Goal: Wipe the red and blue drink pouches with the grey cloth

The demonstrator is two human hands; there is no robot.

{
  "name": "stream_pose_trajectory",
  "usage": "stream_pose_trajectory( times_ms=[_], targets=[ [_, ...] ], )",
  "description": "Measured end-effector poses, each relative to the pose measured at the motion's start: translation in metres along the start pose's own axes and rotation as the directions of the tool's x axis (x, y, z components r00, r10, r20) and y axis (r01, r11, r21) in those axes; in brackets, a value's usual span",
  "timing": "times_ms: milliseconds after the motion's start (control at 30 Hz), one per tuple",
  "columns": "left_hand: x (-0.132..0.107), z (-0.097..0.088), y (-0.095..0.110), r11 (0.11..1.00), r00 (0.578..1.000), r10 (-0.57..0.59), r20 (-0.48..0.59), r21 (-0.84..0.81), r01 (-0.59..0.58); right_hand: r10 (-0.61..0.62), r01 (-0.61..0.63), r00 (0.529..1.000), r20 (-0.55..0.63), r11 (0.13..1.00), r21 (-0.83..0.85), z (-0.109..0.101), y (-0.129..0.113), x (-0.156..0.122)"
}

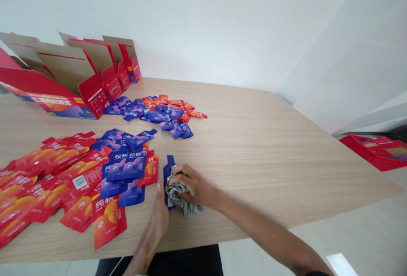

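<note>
A dark blue pouch [171, 160] with a narrow spout end lies on the table, its spout pointing away from me. My right hand [193, 187] presses a crumpled grey striped cloth [192, 210] onto the pouch, with the fingers bunched around the fabric. The cloth and hand cover much of the pouch's middle and right side. Along the pouch's left edge rests my left hand [160, 216], thumb stretched out and touching or very close to it; its other fingers are largely hidden. Just to the left, blue pouches [135, 165] overlap red pouches [110, 221].
A heap of larger red pouches [41, 161] spreads across the table's left. Smaller blue and red sachets [159, 115] are piled farther back. Several open red cartons [92, 98] stand at the back left. Another red box [375, 153] sits beyond the table's right edge.
</note>
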State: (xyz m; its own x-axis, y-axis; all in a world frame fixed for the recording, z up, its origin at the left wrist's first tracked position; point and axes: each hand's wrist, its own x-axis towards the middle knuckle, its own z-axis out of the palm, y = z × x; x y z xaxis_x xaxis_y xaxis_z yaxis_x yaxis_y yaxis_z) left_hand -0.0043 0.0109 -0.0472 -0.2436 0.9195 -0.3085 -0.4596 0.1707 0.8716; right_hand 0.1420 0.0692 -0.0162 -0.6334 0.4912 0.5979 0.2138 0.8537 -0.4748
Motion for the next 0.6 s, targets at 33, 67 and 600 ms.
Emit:
stream_pose_trajectory(
  times_ms=[33, 67, 600],
  targets=[
    [0.0, -0.002, -0.004, 1.0, 1.0, 0.0, -0.001, 0.027, 0.0, 0.024, -0.023, 0.999, -0.031, 1.0, 0.012, -0.002, 0.0, 0.001],
    [0.0, -0.004, -0.008, 0.999, 1.0, -0.002, -0.005, 0.049, 0.002, 0.046, -0.045, 0.997, -0.054, 0.999, 0.024, -0.004, -0.001, 0.002],
    [-0.012, 0.001, -0.002, 0.998, 1.0, -0.03, 0.001, 0.051, 0.03, -0.056, 0.057, 0.997, 0.052, 0.998, -0.009, -0.01, -0.007, -0.001]
  ],
)
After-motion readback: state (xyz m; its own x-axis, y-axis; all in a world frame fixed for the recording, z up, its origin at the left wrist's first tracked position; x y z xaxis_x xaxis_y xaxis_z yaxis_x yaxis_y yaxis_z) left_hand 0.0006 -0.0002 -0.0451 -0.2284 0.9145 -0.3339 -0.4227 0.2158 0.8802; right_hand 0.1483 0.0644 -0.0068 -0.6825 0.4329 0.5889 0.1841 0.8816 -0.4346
